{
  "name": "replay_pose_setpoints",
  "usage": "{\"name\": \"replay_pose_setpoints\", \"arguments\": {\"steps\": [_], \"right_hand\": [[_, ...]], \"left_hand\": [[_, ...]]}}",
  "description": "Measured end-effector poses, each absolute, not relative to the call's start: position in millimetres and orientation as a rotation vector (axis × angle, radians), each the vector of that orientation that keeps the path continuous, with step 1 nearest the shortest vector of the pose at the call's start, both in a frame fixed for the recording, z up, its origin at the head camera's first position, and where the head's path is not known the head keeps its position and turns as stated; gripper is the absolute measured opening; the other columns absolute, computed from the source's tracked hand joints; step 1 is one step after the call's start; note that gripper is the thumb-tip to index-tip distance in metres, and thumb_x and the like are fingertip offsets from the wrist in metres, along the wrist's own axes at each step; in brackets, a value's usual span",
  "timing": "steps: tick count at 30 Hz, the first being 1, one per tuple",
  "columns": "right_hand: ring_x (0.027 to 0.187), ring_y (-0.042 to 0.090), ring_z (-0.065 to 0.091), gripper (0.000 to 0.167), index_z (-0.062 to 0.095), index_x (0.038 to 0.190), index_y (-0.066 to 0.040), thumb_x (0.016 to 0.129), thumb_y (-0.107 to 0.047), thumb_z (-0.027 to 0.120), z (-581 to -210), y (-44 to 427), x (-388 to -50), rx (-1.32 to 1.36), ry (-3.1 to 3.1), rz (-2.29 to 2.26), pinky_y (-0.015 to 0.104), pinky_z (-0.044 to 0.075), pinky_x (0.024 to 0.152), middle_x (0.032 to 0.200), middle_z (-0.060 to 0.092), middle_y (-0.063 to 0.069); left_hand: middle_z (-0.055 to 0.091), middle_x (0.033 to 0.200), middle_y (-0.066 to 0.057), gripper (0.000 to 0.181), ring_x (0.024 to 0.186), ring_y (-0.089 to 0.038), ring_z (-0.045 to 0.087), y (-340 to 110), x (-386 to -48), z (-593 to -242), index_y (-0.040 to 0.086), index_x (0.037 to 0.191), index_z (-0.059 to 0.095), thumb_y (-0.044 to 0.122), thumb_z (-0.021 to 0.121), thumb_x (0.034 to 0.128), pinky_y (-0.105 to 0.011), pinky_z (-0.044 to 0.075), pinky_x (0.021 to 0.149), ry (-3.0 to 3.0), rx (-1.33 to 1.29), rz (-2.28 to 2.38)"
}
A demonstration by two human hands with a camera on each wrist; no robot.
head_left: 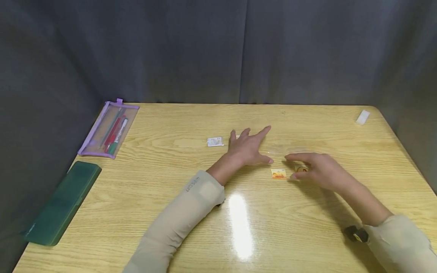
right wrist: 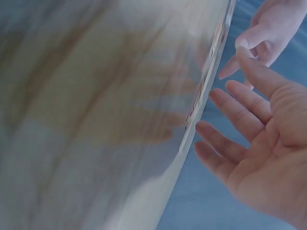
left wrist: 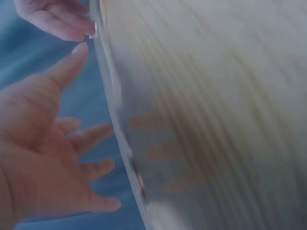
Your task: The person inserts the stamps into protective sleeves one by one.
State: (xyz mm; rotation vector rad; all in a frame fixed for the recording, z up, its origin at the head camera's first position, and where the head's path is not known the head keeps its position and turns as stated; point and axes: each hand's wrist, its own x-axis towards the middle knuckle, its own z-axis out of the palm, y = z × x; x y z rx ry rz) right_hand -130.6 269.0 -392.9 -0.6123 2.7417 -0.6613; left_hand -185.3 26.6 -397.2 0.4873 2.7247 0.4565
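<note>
Head view shows us the left hand (head_left: 246, 149) stretched forward over the desk (head_left: 153, 197), its fingers fanned toward the far side and its thumb pointing right. We see its grip apart, the digits well separated; the left wrist view shows us the same spread, with the thumb raised toward the other hand. The right hand (head_left: 319, 170) comes in from the right with its fingers aimed left and gently bent. Its grip is apart too: we can see a gap between thumb and forefinger. We cannot tell whether either hand touches the desk.

Small flat cards lie around the hands. A yellow card (head_left: 279, 174) with orange-red print lies between them, slightly nearer to us than the left thumb. A second yellow card (head_left: 302, 168), bearing a round red-and-gold mark, shows between the right thumb and forefinger, partly hidden by the hand. A white card (head_left: 214, 141) with a faint grey picture lies just left of the left fingers. Behind those fingers we catch a pale sliver, too covered for us to identify.
</note>
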Motion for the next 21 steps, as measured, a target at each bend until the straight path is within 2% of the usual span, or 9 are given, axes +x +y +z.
{"name": "replay_pose_setpoints", "arguments": {"steps": [5, 13, 17, 21], "right_hand": [[0.1, 0.024, 0.065, 0.051, 0.067, 0.134, -0.02, 0.087, -0.033, 0.081, -394.7, 265.2, -130.1, -0.62, 2.761, -0.65, 0.053, 0.056, 0.088, 0.132, 0.069, 0.013], [0.106, 0.026, 0.07, 0.042, 0.072, 0.127, -0.018, 0.087, -0.027, 0.081, -396.1, 259.7, -129.0, -0.672, 2.792, -0.673, 0.051, 0.058, 0.087, 0.126, 0.072, 0.009], [0.105, 0.025, 0.07, 0.044, 0.072, 0.127, -0.017, 0.085, -0.026, 0.083, -397.4, 257.8, -128.8, -0.662, 2.801, -0.658, 0.05, 0.059, 0.086, 0.125, 0.073, 0.009], [0.105, 0.027, 0.069, 0.043, 0.074, 0.123, -0.014, 0.082, -0.023, 0.085, -399.3, 256.6, -129.4, -0.694, 2.822, -0.66, 0.05, 0.057, 0.089, 0.118, 0.075, 0.008]], "left_hand": [[0.052, 0.153, 0.012, 0.095, 0.158, -0.025, 0.02, 34.1, -187.2, -399.7, 0.041, 0.162, 0.018, 0.06, 0.073, 0.0862, -0.065, 0.007, 0.127, 2.732, 0.511, 0.386], [0.054, 0.151, 0.013, 0.074, 0.155, -0.023, 0.028, 43.6, -191.6, -400.9, 0.041, 0.154, 0.041, 0.053, 0.074, 0.0891, -0.06, 0.016, 0.127, 2.761, 0.527, 0.354], [0.057, 0.148, 0.012, 0.062, 0.147, -0.021, 0.043, 47.6, -193.7, -402.3, 0.038, 0.147, 0.053, 0.051, 0.073, 0.0902, -0.052, 0.031, 0.122, 2.764, 0.548, 0.358], [0.061, 0.143, 0.013, 0.056, 0.132, -0.016, 0.056, 50.2, -194.2, -403.5, 0.037, 0.142, 0.059, 0.05, 0.074, 0.0905, -0.043, 0.044, 0.109, 2.781, 0.555, 0.335]]}}
